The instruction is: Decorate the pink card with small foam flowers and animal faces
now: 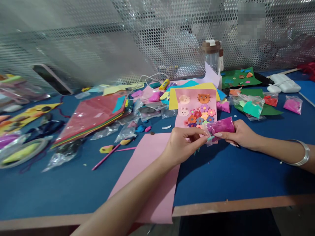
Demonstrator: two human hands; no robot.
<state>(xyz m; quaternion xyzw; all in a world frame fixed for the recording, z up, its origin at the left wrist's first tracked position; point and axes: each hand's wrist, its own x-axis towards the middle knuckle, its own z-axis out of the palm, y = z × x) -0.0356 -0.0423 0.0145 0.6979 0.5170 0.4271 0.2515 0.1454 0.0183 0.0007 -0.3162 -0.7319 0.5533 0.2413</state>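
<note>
Between my two hands is a small clear bag of magenta modelling clay [222, 125], held above the blue table. My right hand [242, 135] is closed around the filled end, its thumb lying along the near side. With thumb and fingers, my left hand [183, 144] pinches the clear plastic end, where a bit of pale green shows. Just behind the bag lies a pink sheet [180, 123] bearing animal faces and a cluster of colourful flowers, its lower part hidden by the bag and hands. Beneath my left forearm lies a plain pink sheet [145, 164], reaching past the table edge.
A stack of coloured sheets [91, 114] in clear plastic lies left, near a magenta stick [105, 159]. At the back stand a lidded bottle [211, 55] and a leaning phone [52, 78]. A white case [285, 83] and another magenta clay bag [292, 105] are right.
</note>
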